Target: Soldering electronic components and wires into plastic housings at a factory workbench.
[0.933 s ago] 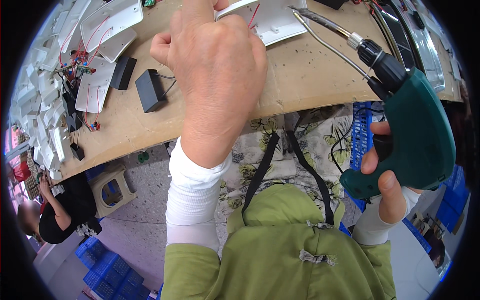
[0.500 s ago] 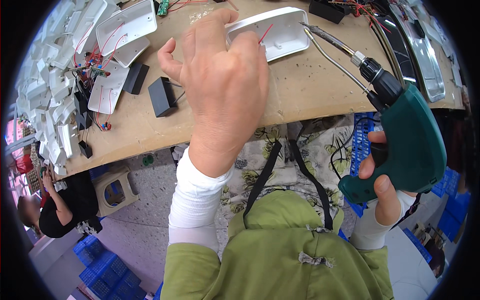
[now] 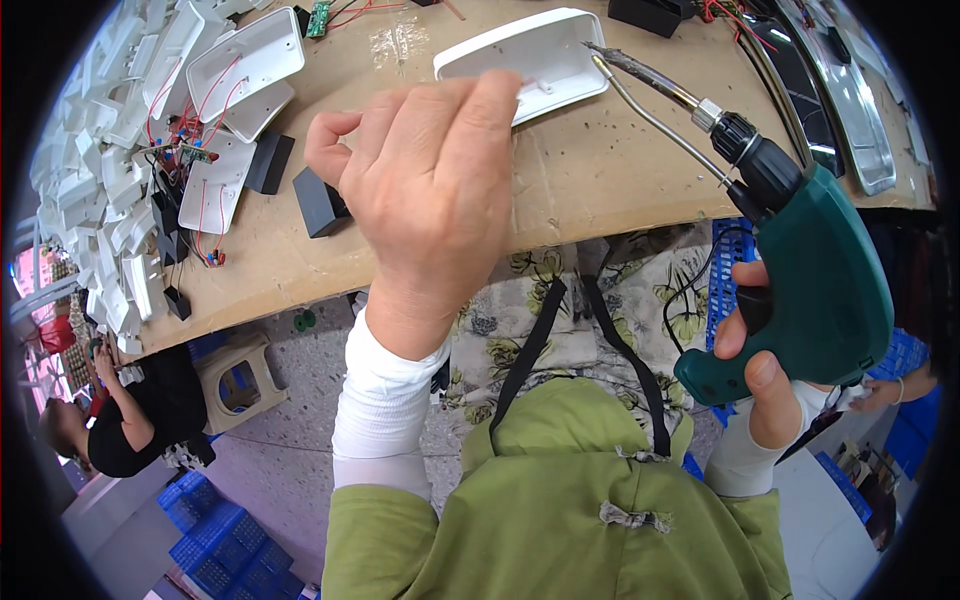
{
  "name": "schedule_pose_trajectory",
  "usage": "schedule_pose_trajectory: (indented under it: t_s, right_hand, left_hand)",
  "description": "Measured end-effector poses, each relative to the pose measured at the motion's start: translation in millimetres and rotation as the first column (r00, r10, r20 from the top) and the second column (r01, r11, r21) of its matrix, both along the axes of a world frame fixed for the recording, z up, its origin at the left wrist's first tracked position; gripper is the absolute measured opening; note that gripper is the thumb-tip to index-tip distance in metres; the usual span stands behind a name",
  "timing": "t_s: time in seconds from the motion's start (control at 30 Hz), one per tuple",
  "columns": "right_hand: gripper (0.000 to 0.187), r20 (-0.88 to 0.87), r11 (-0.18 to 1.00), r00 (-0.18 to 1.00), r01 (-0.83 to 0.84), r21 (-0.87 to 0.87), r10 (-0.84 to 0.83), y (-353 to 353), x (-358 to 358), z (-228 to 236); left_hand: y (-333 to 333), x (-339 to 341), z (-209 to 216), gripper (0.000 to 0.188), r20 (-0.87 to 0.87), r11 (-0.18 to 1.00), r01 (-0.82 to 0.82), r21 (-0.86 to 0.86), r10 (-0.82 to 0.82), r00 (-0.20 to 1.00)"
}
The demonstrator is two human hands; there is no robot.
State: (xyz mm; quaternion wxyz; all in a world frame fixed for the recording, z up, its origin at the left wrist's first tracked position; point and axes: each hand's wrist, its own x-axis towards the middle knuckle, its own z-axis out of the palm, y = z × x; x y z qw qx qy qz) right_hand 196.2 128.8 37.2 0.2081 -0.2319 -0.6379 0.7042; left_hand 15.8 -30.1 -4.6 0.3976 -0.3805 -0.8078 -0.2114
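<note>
My right hand [image 3: 752,340] is wrapped round the handle of a dark green soldering gun [image 3: 825,285]. Its dark tip and a thin metal feed tube point left, over the right end of a white plastic housing [image 3: 565,85]. That housing is a shallow open shell lying on the table. Just in front of it hovers my left hand [image 3: 425,190], back upward, fingers bent and drawn together. The thumb and whatever the fingers pinch are hidden beneath. A black box-shaped part [image 3: 318,203] lies left of this hand, partly covered by it.
White housings [image 3: 245,62] with red wires and small circuit boards lie at the left beside a large heap of white shells [image 3: 95,190]. A black block [image 3: 645,15] and a clear-edged tray [image 3: 860,120] are at the far right. Below stand a stool [image 3: 240,385], blue crates [image 3: 225,540] and another person [image 3: 140,415].
My left hand has drawn back slightly toward me and left, its fingers curling more. The red wire by its fingertips no longer shows clearly. The white housing appears slightly further left; the soldering gun hardly moved.
</note>
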Motion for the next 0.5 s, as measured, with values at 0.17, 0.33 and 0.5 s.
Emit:
schedule_pose_trajectory:
  t_s: [0.17, 0.33, 0.5]
  right_hand:
    - [0.066, 0.013, 1.000, 1.000, 0.004, 0.001, -0.004, 0.1, 0.4, -1.8]
    - [0.064, 0.006, 1.000, 1.000, -0.004, 0.011, 0.004, 0.5, -0.1, -4.4]
    - [0.065, 0.039, 0.999, 0.999, -0.027, -0.035, 0.028, -0.2, -0.2, -5.0]
  left_hand:
    - [0.9, -1.8, -1.1, 0.011, 0.031, 0.997, 0.017, 0.074, -0.019, 0.999]
    - [0.7, -2.7, -0.9, 0.009, 0.025, 1.000, 0.016, 0.014, -0.016, 1.000]
    - [2.6, -6.2, -7.2, 0.015, -0.043, 0.999, -0.031, 0.032, 0.032, 0.999]
